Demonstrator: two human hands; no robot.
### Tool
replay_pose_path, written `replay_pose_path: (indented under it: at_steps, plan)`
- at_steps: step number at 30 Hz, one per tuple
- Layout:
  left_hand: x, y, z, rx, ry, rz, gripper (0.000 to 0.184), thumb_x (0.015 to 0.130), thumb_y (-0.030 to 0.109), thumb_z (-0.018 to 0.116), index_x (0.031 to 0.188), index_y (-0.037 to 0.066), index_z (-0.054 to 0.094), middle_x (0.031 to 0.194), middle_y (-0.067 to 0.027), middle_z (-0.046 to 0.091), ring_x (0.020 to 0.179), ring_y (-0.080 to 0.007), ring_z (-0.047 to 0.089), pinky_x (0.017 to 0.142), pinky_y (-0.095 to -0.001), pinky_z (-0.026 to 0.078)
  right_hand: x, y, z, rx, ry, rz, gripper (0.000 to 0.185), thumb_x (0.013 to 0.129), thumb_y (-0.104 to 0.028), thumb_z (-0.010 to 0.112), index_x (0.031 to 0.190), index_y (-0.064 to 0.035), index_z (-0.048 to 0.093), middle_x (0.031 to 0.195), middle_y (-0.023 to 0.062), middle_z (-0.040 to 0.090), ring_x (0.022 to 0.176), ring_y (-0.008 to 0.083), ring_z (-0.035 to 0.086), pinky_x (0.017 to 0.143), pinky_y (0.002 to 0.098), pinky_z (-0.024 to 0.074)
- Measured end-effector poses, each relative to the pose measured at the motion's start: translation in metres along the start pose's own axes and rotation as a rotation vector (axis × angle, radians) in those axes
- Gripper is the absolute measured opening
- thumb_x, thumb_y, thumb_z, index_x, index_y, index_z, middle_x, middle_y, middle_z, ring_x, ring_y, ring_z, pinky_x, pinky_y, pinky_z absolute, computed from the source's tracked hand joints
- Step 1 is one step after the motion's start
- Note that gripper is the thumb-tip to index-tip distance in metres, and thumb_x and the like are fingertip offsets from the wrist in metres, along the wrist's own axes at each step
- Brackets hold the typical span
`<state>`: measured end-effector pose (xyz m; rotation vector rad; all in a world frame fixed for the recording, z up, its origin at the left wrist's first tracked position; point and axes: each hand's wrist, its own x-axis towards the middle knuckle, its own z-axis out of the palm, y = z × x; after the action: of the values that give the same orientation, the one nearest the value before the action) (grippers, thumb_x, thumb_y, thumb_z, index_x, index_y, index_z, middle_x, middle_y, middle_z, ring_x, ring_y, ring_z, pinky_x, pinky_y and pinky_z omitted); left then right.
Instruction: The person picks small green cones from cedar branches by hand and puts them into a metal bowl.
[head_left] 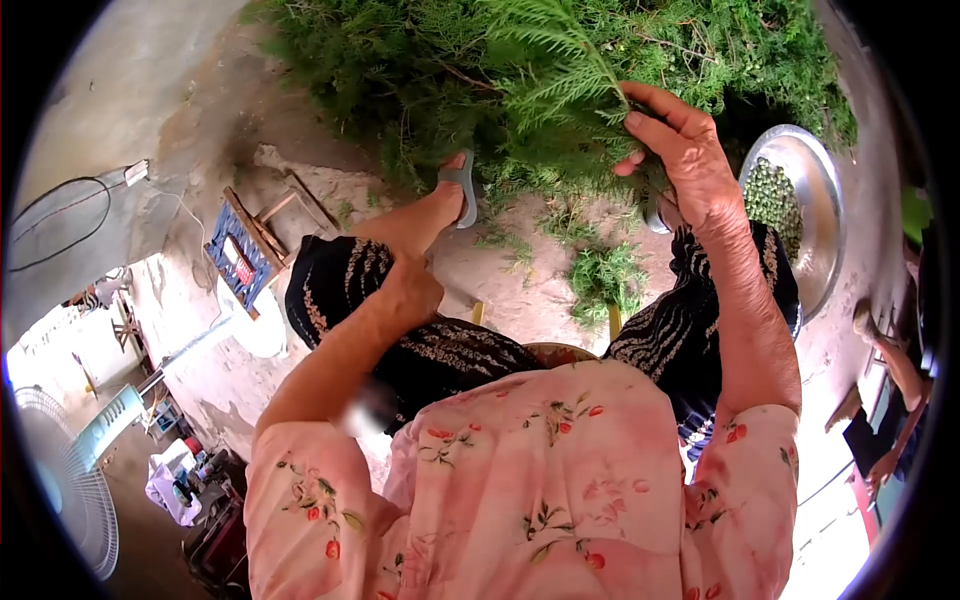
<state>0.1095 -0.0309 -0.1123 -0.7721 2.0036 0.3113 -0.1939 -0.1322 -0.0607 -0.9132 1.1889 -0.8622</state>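
Note:
My right hand (pixel 680 155) pinches the stem of a flat, feathery arborvitae sprig (pixel 570 60) between thumb and fingers, and the sprig points up and to the left. Behind it a big heap of green arborvitae branches (pixel 400 70) spreads across the ground. My left hand (pixel 412 295) is curled into a fist against my left knee; whether anything is inside it is hidden. To the right of my right forearm stands a metal basin (pixel 825 220) with many small green cones (pixel 770 205) in it.
Loose green bits (pixel 605 280) lie on the floor between my feet. A small stool with a blue patterned top (pixel 240 250) stands at the left. A fan (pixel 65 490) is at the lower left. Part of another person (pixel 895 370) shows at the right edge.

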Motion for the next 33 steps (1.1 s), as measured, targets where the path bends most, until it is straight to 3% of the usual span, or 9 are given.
replay_pose_path:
  at_steps: [3, 10, 16, 18, 27, 29, 30, 32, 33]
  plan:
    - [-0.007, 0.01, 0.011, -0.288, -0.022, 0.167, 0.015, 0.072, 0.011, 0.054, 0.075, 0.008, 0.068, 0.081, -0.0118, 0.065, 0.07, -0.0259, 0.064, 0.065, -0.0323, 0.048, -0.005, -0.006, 0.0, 0.045, 0.054, -0.011, 0.044, 0.08, -0.013, 0.059, 0.12, 0.0009, 0.049, 0.09, 0.0082, 0.059, 0.06, 0.0117, 0.058, 0.06, 0.0247, 0.0508]
    - [-0.063, 0.032, 0.009, -0.466, 0.436, 0.013, 0.006, 0.066, 0.005, 0.055, 0.062, 0.007, 0.058, 0.066, -0.0077, 0.059, 0.07, -0.0251, 0.058, 0.082, -0.0373, 0.042, -0.02, -0.004, -0.006, 0.016, 0.153, -0.006, 0.044, 0.08, -0.012, 0.057, 0.12, 0.0023, 0.048, 0.091, 0.0085, 0.057, 0.063, 0.0109, 0.054, 0.062, 0.0256, 0.0515]
    - [-0.085, 0.056, 0.012, -0.589, 0.85, -0.122, 0.008, 0.071, 0.004, 0.055, 0.078, 0.005, 0.058, 0.081, -0.0076, 0.059, 0.083, -0.0225, 0.056, 0.088, -0.0393, 0.038, -0.029, 0.012, -0.019, 0.41, 0.134, 0.048, 0.041, 0.084, -0.009, 0.052, 0.118, 0.0106, 0.04, 0.082, 0.0137, 0.057, 0.066, 0.0182, 0.058, 0.068, 0.0331, 0.0528]
    - [-0.08, 0.058, 0.01, -0.61, 0.988, -0.124, 0.009, 0.07, 0.005, 0.057, 0.079, 0.005, 0.058, 0.084, -0.0083, 0.059, 0.084, -0.0235, 0.056, 0.089, -0.039, 0.038, -0.042, 0.002, -0.011, 0.466, 0.105, 0.092, 0.012, 0.085, -0.007, 0.051, 0.093, 0.0006, 0.047, 0.079, 0.0129, 0.056, 0.069, 0.0223, 0.058, 0.069, 0.0372, 0.0515]
    - [-0.089, 0.01, -0.029, -0.441, 1.515, -0.617, 0.028, 0.073, 0.009, 0.061, 0.1, 0.005, 0.059, 0.107, -0.0135, 0.056, 0.101, -0.0274, 0.053, 0.091, -0.0386, 0.037, -0.072, -0.001, -0.001, 0.661, 0.097, 0.031, 0.02, 0.086, -0.008, 0.049, 0.102, 0.0018, 0.042, 0.072, 0.0142, 0.051, 0.062, 0.0219, 0.052, 0.053, 0.0317, 0.0476]
    - [-0.074, -0.008, -0.012, -1.3, 1.446, -0.552, 0.033, 0.083, 0.025, 0.058, 0.109, 0.004, 0.057, 0.11, -0.0124, 0.056, 0.101, -0.024, 0.054, 0.087, -0.0319, 0.04, -0.076, 0.005, -0.009, 0.761, -0.096, 0.027, 0.03, 0.084, -0.011, 0.049, 0.109, 0.0044, 0.042, 0.075, 0.0144, 0.052, 0.055, 0.0203, 0.052, 0.046, 0.0312, 0.0462]
    - [-0.07, -0.012, -0.011, -1.303, 1.461, -0.548, 0.033, 0.083, 0.025, 0.058, 0.109, 0.004, 0.057, 0.11, -0.0124, 0.056, 0.101, -0.024, 0.054, 0.087, -0.0319, 0.04, -0.077, 0.01, -0.012, 0.867, -0.293, 0.038, 0.04, 0.082, -0.014, 0.05, 0.115, 0.0069, 0.041, 0.077, 0.0146, 0.053, 0.047, 0.0186, 0.051, 0.038, 0.0306, 0.0448]
    - [-0.063, -0.021, -0.013, -2.187, 1.201, -0.027, 0.047, 0.09, 0.042, 0.044, 0.111, 0.002, 0.056, 0.106, -0.0078, 0.058, 0.093, -0.0152, 0.055, 0.081, -0.026, 0.043, -0.078, 0.023, 0.0, 0.97, -0.346, -0.107, 0.046, 0.086, -0.026, 0.048, 0.115, 0.009, 0.041, 0.07, 0.0135, 0.053, 0.036, 0.0171, 0.043, 0.028, 0.03, 0.0348]
    - [-0.046, -0.027, -0.003, -2.349, 1.007, -0.032, 0.051, 0.09, 0.046, 0.041, 0.114, 0.003, 0.054, 0.109, -0.0072, 0.057, 0.095, -0.0164, 0.054, 0.085, -0.0278, 0.042, -0.08, 0.021, 0.002, 0.982, -0.381, -0.106, 0.047, 0.085, -0.025, 0.048, 0.117, 0.0092, 0.04, 0.071, 0.0138, 0.053, 0.036, 0.0172, 0.043, 0.028, 0.0302, 0.0351]
